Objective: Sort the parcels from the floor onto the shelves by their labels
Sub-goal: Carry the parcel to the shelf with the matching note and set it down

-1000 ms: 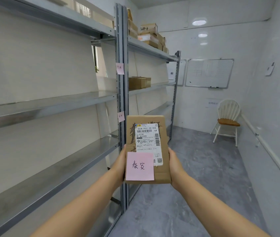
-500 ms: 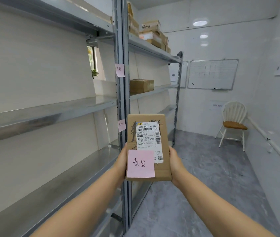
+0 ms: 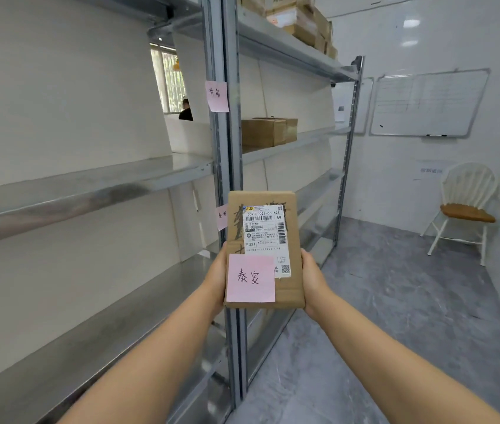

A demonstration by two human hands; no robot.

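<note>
Steel post (image 3: 231, 166) is rising right behind my hands, pink notes (image 3: 217, 96) sticking to it, boxes (image 3: 268, 131) sitting above on the shelf. I'm gripping the parcel (image 3: 265, 249) upright, left hand (image 3: 216, 278) and right hand (image 3: 312, 281) clamping its sides, arms outstretched.
</note>
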